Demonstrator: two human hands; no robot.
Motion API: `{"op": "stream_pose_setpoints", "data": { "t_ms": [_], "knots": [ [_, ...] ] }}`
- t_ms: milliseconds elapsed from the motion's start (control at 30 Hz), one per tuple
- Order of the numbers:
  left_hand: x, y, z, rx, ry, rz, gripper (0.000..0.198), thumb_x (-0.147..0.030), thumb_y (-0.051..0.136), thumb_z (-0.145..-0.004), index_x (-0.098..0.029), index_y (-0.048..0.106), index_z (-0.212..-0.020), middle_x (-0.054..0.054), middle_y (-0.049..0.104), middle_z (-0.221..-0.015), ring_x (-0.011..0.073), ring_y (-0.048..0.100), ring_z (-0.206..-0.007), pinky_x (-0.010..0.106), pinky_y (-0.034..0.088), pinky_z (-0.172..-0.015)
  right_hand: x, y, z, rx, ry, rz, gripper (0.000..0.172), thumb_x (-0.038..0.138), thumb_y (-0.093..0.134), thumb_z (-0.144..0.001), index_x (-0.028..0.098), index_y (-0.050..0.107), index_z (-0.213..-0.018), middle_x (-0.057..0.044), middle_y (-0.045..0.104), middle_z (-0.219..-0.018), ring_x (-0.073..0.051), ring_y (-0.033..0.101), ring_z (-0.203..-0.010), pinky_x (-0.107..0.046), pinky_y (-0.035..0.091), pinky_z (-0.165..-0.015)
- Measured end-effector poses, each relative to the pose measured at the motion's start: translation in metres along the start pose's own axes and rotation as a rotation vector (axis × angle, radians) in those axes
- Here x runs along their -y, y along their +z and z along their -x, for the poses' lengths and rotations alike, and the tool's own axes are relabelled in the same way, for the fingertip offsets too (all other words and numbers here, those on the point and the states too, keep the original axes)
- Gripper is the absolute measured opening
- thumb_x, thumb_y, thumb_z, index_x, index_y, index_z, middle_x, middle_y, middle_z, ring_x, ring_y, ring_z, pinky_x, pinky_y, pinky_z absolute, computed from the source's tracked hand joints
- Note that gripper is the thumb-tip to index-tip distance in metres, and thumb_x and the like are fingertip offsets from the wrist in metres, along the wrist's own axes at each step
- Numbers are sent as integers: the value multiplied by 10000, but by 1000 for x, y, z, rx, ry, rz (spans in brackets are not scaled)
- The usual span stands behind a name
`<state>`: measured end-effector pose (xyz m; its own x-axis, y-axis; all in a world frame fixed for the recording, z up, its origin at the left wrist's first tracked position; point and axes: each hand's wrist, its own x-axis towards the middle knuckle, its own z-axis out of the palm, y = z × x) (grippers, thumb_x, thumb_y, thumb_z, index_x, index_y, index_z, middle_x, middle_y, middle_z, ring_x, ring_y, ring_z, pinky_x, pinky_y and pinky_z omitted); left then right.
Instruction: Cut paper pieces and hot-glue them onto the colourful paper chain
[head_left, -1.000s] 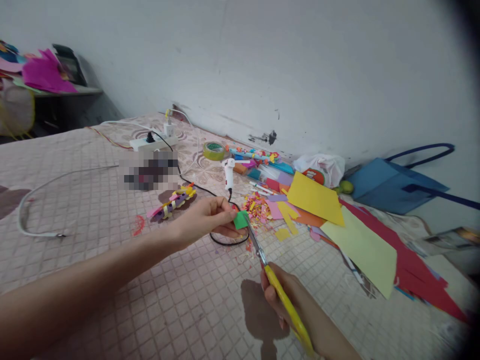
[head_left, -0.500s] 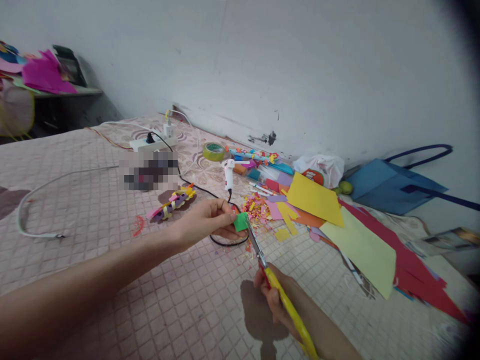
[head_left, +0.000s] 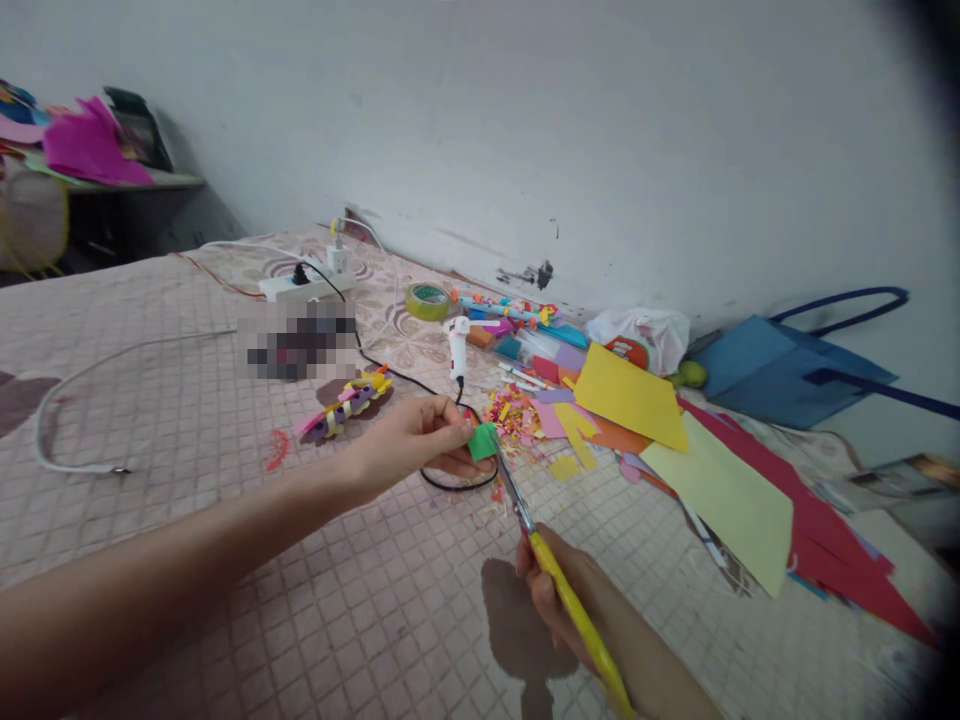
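Between the thumb and fingers of my left hand (head_left: 441,437) is a small green piece of paper or foam (head_left: 483,441). My right hand (head_left: 562,585) is wrapped round the yellow handle of a pair of scissors (head_left: 571,600). The metal blades point up and left, their tips at the right edge of the green piece; whether they cut into it is too small to tell. Just beyond my left hand stands a white glue gun (head_left: 457,350) with a black cord. Small cut scraps (head_left: 512,415) in pink, yellow and red lie right behind the green piece.
A decorated purple and yellow stick (head_left: 346,408) lies left of my hands. Farther back are a power strip (head_left: 296,287) and a tape roll (head_left: 427,301). Coloured sheets, among them a yellow sheet (head_left: 630,397) and a red sheet (head_left: 840,540), spread right, near a blue bag (head_left: 787,370).
The scissors' handles have closed together; the red inner handle that showed before is now hidden. My left hand and the green piece have stayed almost in place.
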<state>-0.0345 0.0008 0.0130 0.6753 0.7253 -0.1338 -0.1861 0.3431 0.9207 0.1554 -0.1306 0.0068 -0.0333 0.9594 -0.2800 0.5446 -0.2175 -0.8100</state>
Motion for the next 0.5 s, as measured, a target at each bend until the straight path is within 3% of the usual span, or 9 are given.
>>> {"op": "stream_pose_setpoints", "data": {
  "t_ms": [167, 267, 367, 500],
  "knots": [
    [2, -2, -1, 20, 21, 0, 282, -341, 695, -745, -146, 492, -749, 31, 714, -709, 156, 704, -724, 300, 547, -758, -5, 6, 3, -7, 60, -44, 426, 619, 460, -800, 201, 513, -733, 12, 488, -601, -115, 484, -517, -206, 393, -437],
    [2, -4, -1, 24, 33, -6, 268, -329, 688, -755, -146, 493, -755, 36, 715, -720, 159, 704, -732, 302, 546, -763, -8, 8, 3, 58, 95, -118, 418, 607, 455, -804, 196, 479, -736, 23, 465, -604, -86, 419, -474, -186, 348, -405],
    [1, -5, -1, 22, 30, -7, 254, -312, 685, -760, -144, 494, -752, 34, 712, -716, 149, 701, -714, 293, 545, -750, -7, 6, 3, 101, 73, -126, 392, 580, 494, -792, 192, 456, -746, 28, 464, -623, -71, 383, -470, -177, 337, -403],
    [1, -4, 0, 21, 36, -8, 246, -304, 681, -765, -147, 491, -753, 30, 706, -708, 149, 700, -724, 299, 543, -761, -3, 2, 4, 44, -7, -7, 354, 545, 480, -808, 195, 477, -758, 9, 487, -655, -96, 436, -511, -197, 373, -431]
  ]
}}
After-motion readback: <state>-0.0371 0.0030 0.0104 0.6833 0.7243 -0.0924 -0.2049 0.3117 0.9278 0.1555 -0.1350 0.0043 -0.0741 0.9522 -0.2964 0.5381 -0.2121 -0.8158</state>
